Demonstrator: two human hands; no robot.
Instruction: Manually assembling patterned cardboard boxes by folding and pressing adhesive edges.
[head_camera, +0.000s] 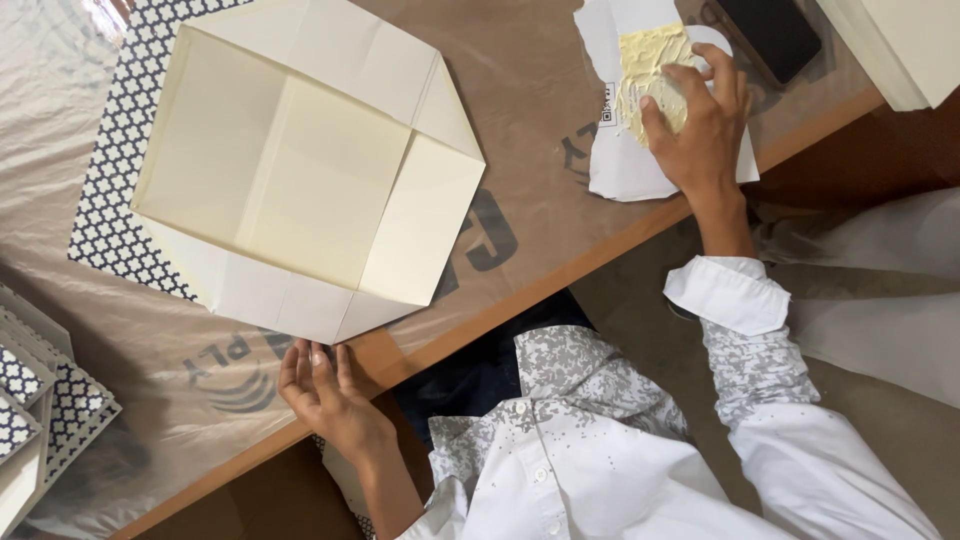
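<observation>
the left hand (325, 385) lies near the table's (520, 90) near edge, palm turned up and fingers loosely spread, pointing away from the body; nothing is gripped in it. its forearm is bare and runs back toward the chest. the right hand (700, 125) is stretched out toward the table's far right corner, palm down, fingers curled and pressing flat, the thumb splayed to the left. the right wrist is bare, the white cuff folded back, the elbow bent.

One head-worn camera looks steeply down, close over the plastic-covered wooden bench (540, 95); its far edge is probably cropped.
</observation>
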